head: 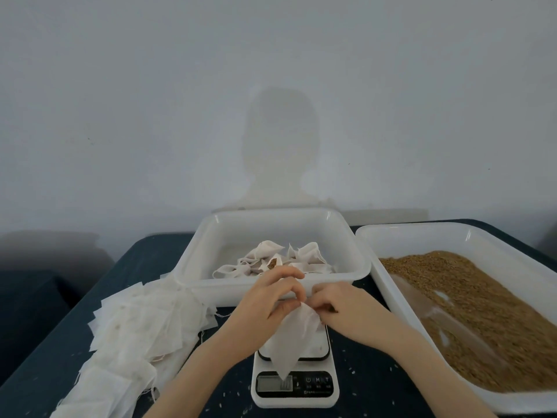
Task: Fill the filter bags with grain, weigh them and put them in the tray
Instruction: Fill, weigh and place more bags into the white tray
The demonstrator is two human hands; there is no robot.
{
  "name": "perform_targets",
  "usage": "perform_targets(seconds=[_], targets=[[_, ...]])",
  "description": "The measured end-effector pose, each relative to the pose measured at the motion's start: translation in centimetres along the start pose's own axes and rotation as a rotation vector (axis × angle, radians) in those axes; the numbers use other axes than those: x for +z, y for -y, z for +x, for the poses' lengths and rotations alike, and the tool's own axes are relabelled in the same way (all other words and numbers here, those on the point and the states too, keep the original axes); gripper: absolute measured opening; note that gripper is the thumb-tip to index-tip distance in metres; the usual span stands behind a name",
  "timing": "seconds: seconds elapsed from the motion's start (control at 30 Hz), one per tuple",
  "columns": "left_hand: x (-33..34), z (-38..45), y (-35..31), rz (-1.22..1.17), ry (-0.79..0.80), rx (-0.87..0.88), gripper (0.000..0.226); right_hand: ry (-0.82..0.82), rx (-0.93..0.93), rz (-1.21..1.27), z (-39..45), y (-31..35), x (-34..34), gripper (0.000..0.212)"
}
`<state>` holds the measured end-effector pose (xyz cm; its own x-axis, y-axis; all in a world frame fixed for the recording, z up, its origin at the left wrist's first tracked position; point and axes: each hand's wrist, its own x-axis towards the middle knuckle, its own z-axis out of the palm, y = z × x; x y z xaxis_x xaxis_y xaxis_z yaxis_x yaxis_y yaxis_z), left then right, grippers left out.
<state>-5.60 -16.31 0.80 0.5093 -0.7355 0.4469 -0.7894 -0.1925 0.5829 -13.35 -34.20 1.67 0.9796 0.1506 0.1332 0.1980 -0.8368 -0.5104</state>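
A white filter bag point(294, 336) hangs above the white digital scale point(297, 387), its lower corner over the display. My left hand point(268, 300) pinches the bag's top edge from the left. My right hand point(340, 306) pinches the same top edge from the right. Behind the hands stands a white tray point(193, 267) holding several filled filter bags point(271, 257). To the right, a larger white tray point(512, 245) holds brown grain point(470, 309).
A loose pile of flat filter bags point(135, 327) spreads over the dark table point(376, 387) at the left, reaching the front edge. Stray grains dot the tabletop around the scale. A pale wall rises behind the trays.
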Motion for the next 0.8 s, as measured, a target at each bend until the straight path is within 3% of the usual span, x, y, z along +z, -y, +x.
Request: perform_targets(seconds=[0.07,0.13,0.2,0.33,0.4,0.53,0.7,0.8], targets=[[0.2,-0.2,-0.1,-0.133,0.015,-0.084,0.033,0.024,-0.021,0.172,0.0,0.3,-0.3,0.017],[0.4,-0.4,0.3,-0.265,0.096,-0.167,0.077,0.029,-0.021,0.228,0.1,0.4,-0.7,0.017],[0.8,-0.4,0.5,-0.212,0.21,-0.243,0.102,0.021,-0.037,0.239,0.1,0.1,-1.2,0.014],[1.9,-0.2,0.3,-0.064,0.211,-0.297,0.089,-0.032,-0.01,0.357,-0.1,0.0,-1.6,0.024],[2.4,0.0,0.5,-0.122,0.17,-0.295,0.071,-0.087,0.029,0.437,-0.3,-0.1,-1.8,0.029],[2.5,0.1,0.4,-0.236,0.106,-0.244,0.05,-0.083,0.008,0.333,-0.6,-0.2,-1.9,0.023],[3.3,-0.4,0.1,-0.207,0.113,-0.231,0.054,-0.108,0.032,0.35,-0.9,-0.5,-1.7,0.018],[4.2,-0.4,-0.3,-0.071,0.03,-0.251,0.066,-0.132,0.009,0.329,-1.0,-0.1,-1.8,0.033]])
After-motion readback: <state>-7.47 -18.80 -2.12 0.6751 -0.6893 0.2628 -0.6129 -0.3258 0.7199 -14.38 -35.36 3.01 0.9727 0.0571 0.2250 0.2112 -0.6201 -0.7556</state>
